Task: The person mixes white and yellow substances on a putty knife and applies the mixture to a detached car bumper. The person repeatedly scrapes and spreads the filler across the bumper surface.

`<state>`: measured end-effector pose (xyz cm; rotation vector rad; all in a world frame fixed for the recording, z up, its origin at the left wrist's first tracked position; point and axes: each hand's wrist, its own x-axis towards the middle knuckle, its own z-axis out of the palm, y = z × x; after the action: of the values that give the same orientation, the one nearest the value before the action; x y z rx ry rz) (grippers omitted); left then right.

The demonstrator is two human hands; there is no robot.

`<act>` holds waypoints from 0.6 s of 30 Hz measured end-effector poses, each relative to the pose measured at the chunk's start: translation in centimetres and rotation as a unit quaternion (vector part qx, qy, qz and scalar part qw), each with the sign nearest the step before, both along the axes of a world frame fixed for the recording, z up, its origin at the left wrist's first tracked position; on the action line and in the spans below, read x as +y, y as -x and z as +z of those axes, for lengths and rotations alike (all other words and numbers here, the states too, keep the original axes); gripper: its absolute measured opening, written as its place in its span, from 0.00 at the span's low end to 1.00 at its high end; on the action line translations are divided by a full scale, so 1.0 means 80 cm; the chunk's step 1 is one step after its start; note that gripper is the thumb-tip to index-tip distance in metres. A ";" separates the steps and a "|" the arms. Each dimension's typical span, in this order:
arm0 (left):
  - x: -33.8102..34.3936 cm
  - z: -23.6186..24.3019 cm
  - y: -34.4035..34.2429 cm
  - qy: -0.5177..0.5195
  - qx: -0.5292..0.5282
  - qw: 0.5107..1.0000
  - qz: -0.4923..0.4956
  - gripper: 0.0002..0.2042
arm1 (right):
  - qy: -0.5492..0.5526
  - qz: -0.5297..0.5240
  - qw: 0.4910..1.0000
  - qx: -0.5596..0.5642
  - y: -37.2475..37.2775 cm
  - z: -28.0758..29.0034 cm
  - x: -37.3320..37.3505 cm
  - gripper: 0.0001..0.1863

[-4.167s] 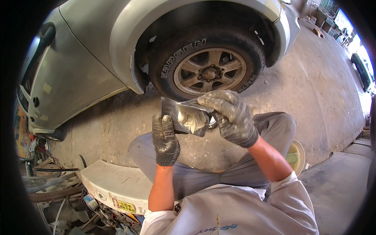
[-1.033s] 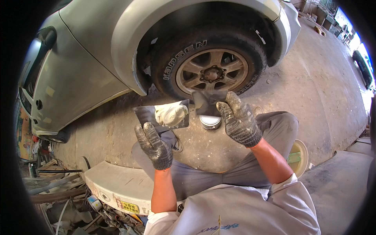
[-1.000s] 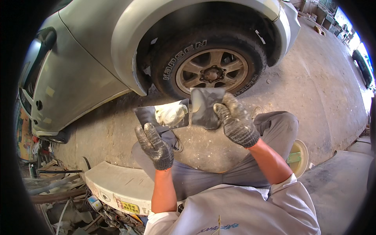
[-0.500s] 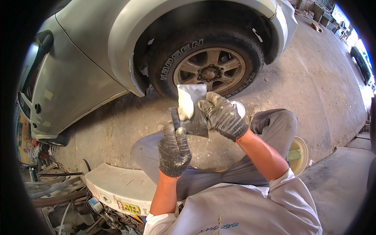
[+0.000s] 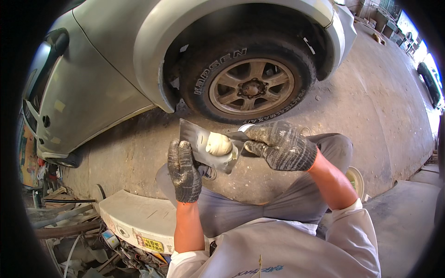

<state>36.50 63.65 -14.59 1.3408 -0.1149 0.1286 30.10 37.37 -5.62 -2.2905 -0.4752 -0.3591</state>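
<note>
My left hand (image 5: 184, 172), in a grey knit work glove, grips a flat grey metal putty plate (image 5: 191, 135) by its lower left side, and the plate lies tilted. A rounded mound of cream-coloured putty (image 5: 218, 144) sits on its right half, with smears of it toward the plate's right edge. My right hand (image 5: 282, 146), gloved the same way, is closed on a dark flat spreader (image 5: 238, 135). The spreader's blade meets the putty and the plate's right edge; its far end is partly hidden behind the putty.
Ahead stands a pale car (image 5: 106, 51) with its wheel (image 5: 252, 88) facing me. A white round lid or can (image 5: 246, 127) is half hidden behind my right hand. A pale bumper-like panel (image 5: 139, 217) and scrap parts lie at left, a round tub (image 5: 356, 181) at right.
My hands have moved apart, the left leftward and the right rightward. The plate has tilted over, and the putty has gone from a tall streak to a rounded mound.
</note>
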 end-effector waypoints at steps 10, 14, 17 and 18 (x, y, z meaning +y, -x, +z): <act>-0.041 -0.014 0.019 -0.519 -0.269 0.795 0.163 0.25 | 0.143 -0.022 0.983 -0.111 0.012 -0.019 0.030 0.20; -0.047 -0.017 0.021 -0.488 -0.274 0.815 0.152 0.27 | 0.096 -0.128 0.969 -0.190 0.013 -0.023 0.032 0.19; -0.046 -0.016 0.020 -0.564 -0.384 0.704 0.198 0.27 | 0.173 -0.020 0.976 -0.135 0.010 -0.024 0.031 0.21; -0.045 -0.016 0.019 -0.564 -0.398 0.694 0.203 0.27 | 0.142 -0.045 0.974 -0.170 0.010 -0.024 0.033 0.21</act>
<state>34.94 60.03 -15.91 2.4545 -0.7302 1.1915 29.31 39.98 -7.57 -2.5435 -0.6285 -0.7818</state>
